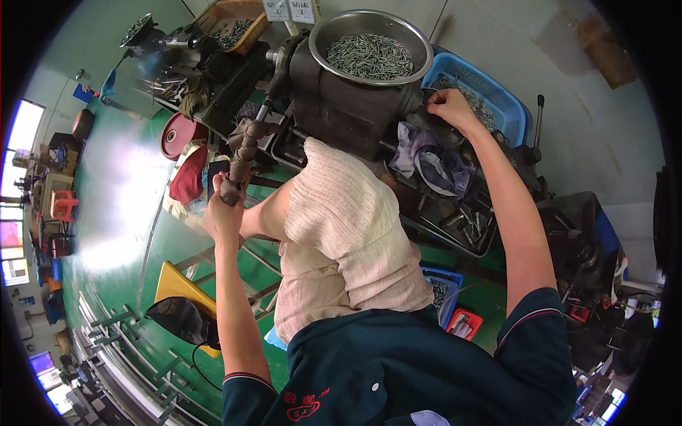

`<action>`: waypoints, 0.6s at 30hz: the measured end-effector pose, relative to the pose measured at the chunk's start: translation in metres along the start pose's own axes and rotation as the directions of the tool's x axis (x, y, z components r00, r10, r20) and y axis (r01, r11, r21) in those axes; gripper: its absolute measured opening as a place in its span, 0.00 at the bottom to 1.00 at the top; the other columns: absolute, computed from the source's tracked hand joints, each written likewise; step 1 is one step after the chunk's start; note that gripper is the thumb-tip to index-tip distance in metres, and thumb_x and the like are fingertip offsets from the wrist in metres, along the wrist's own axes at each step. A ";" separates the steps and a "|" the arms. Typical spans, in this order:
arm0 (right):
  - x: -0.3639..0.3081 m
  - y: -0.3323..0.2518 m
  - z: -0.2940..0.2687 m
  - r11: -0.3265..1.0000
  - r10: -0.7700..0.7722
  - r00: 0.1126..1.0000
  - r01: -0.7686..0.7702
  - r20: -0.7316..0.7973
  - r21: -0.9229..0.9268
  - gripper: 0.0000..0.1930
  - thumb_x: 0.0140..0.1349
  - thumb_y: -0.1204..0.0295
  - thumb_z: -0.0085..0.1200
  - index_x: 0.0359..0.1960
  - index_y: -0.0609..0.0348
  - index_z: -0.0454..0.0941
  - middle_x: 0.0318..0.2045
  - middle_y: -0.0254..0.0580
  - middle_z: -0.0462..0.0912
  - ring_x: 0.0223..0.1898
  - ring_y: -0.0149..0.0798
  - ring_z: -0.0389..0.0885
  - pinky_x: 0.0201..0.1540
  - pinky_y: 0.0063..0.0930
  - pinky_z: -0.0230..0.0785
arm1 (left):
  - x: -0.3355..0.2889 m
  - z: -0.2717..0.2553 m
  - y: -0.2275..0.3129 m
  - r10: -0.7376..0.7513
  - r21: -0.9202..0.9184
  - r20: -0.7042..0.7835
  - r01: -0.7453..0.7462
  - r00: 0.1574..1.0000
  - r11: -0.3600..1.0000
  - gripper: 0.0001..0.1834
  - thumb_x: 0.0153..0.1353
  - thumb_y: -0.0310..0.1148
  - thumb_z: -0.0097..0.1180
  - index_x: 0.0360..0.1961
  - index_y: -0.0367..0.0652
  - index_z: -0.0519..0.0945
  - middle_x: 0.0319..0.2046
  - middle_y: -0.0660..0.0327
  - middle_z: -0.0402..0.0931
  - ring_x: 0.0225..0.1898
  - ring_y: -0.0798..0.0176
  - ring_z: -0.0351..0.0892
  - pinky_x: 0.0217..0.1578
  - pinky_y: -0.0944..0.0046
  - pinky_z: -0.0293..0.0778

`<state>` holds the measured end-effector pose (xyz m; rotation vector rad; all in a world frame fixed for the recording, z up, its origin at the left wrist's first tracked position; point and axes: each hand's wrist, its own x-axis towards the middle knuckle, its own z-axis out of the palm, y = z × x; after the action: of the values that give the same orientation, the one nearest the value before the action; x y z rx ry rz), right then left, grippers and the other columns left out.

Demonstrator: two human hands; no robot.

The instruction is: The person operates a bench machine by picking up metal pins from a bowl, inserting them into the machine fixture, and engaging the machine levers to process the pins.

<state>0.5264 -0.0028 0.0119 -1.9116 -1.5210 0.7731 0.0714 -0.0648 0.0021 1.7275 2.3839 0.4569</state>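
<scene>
My left hand is wrapped round the lower end of a lever handle that is bound in brown wrapping, at the left of a dark bench machine. My right hand is at the machine's right end, thumb and fingertips pinched together. Whatever they hold is too small or hidden to make out. On top of the machine rests a steel bowl of many small metal pins. Just behind my right hand stands a blue plastic basket with more small metal parts in it.
A crumpled purple-grey cloth lies on the machine bed, above a dark tray with loose metal pieces. At the far left are a wooden box of parts and another machine. A yellow stool and a red bin stand low down.
</scene>
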 end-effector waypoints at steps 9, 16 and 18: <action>0.003 0.001 0.003 1.000 -0.001 1.000 0.001 0.000 0.021 0.07 0.37 0.72 0.54 0.17 0.64 0.74 0.16 0.39 0.75 0.23 0.32 0.73 0.32 0.24 0.64 | 0.006 0.003 -0.004 0.034 0.003 -0.047 -0.034 0.998 0.999 0.20 0.41 0.47 0.56 0.29 0.41 0.77 0.25 0.47 0.75 0.31 0.44 0.74 0.30 0.51 0.69; 0.004 0.001 0.004 1.000 -0.005 1.000 0.005 0.009 0.002 0.07 0.37 0.72 0.54 0.17 0.64 0.75 0.17 0.40 0.75 0.23 0.32 0.73 0.32 0.24 0.64 | 0.066 -0.008 -0.032 0.085 0.143 -0.077 -0.073 0.993 0.987 0.15 0.43 0.43 0.55 0.29 0.45 0.78 0.26 0.49 0.76 0.32 0.48 0.75 0.33 0.53 0.70; 0.007 0.008 0.000 1.000 -0.026 0.999 0.026 0.042 0.018 0.09 0.39 0.69 0.55 0.18 0.63 0.76 0.17 0.42 0.75 0.23 0.33 0.73 0.33 0.24 0.64 | 0.083 -0.007 -0.038 0.095 0.133 -0.069 -0.085 0.993 0.987 0.15 0.42 0.40 0.55 0.30 0.45 0.78 0.27 0.48 0.75 0.33 0.47 0.75 0.33 0.53 0.70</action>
<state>0.5327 0.0024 0.0052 -1.8702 -1.5567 0.8177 0.0087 0.0020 -0.0001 1.9131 2.4448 0.3926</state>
